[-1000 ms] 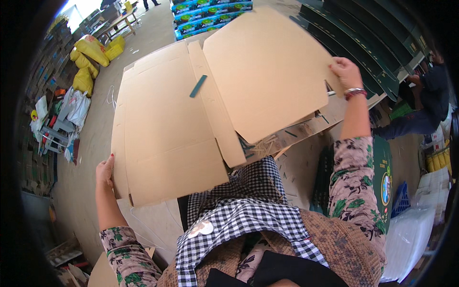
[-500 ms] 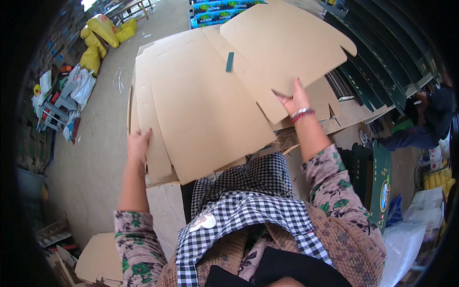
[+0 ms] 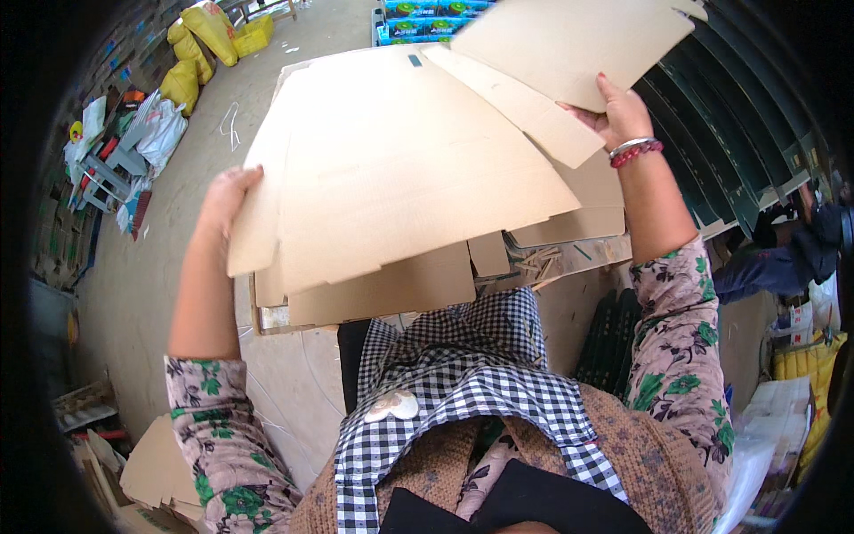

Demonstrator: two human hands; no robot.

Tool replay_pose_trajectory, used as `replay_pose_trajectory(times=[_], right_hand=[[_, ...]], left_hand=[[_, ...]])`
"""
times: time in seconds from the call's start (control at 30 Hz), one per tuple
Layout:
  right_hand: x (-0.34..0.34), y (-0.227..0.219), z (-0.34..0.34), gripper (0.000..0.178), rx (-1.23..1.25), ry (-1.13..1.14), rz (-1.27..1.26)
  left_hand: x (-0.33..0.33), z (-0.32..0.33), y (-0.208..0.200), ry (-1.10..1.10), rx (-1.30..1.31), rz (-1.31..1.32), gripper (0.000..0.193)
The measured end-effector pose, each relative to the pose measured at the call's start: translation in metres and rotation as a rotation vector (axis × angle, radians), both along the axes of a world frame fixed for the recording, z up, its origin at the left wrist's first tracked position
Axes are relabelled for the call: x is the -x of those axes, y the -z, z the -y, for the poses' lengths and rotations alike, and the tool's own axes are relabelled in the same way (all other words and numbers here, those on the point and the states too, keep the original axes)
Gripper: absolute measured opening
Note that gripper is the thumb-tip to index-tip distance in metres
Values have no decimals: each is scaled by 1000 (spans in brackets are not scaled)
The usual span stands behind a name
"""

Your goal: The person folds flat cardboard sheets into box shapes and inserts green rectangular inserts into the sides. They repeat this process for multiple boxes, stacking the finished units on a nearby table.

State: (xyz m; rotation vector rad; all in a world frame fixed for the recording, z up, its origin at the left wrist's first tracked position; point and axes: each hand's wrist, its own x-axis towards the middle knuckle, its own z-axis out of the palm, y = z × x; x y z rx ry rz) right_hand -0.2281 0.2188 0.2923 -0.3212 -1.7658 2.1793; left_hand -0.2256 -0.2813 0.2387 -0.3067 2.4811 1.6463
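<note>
A large, flat, creased cardboard box blank (image 3: 409, 169) is held up and tilted over the worktable. My left hand (image 3: 229, 198) is closed on its left edge, thumb on top. My right hand (image 3: 620, 116) grips its right part near the gap between a narrow flap (image 3: 525, 98) and a wide panel (image 3: 578, 44); the fingers are partly hidden beneath. Toward the blank's far edge shows a small dark green rectangle (image 3: 414, 60); whether it is a slot or a strip I cannot tell. More cardboard (image 3: 391, 289) lies underneath.
Dark green panels (image 3: 721, 133) stand in a row at the right. Small cardboard scraps (image 3: 538, 262) lie on the table's near edge. Another person (image 3: 774, 258) is at far right. Yellow sacks (image 3: 209, 36) sit far left, cardboard pieces (image 3: 160, 463) lower left.
Both hands have moved up and apart, lifting the cardboard blank away from me. Its near edge is raised, uncovering cardboard and scraps below.
</note>
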Motion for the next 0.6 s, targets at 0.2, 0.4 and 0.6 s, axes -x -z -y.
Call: replay_pose_trajectory(times=[0.2,0.4,0.6], right_hand=[[-24,-34,-6,40,-104,85,-177],[-46,53,5,32,-180,48,97],[-45,6,4,34,-180,26,-136]], left_hand=[[-1,-15,-3,-65,-260,18,24],[-2,-23,88,-105,-170,137,21],[6,-9,59,-3,-226,62,17]])
